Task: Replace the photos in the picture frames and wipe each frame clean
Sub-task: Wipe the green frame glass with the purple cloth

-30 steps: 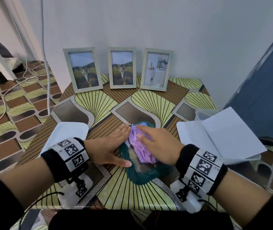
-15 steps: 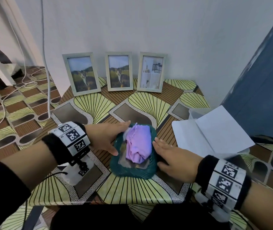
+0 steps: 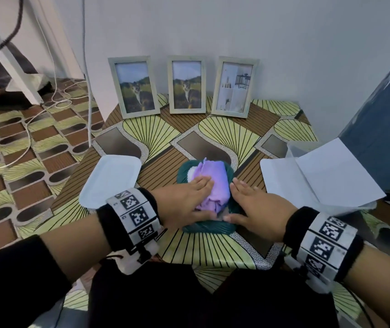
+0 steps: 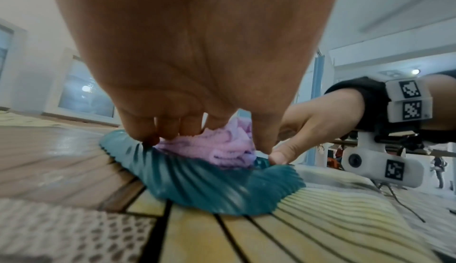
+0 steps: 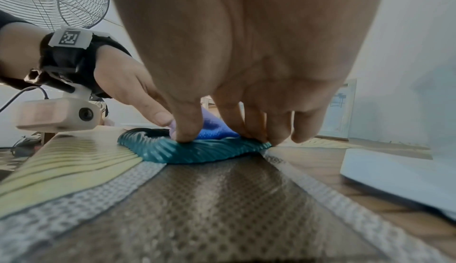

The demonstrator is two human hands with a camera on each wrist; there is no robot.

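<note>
A teal ribbed picture frame lies flat at the table's near middle with a bunched purple cloth on it. My left hand rests on the cloth, fingers straight, thumb at the cloth's near end. With its fingers straight, my right hand lies along the frame's right edge and its thumb presses the near rim. Against the wall stand three pale frames: left and middle with cat photos, right with a room photo.
A white tray lies left of the teal frame. White paper sheets cover a clear container at the right. A blue surface rises at the far right. Cables trail on the floor at the left.
My right hand came off the cloth and settled on the frame's right edge. My left hand left the frame's left side and moved onto the cloth.
</note>
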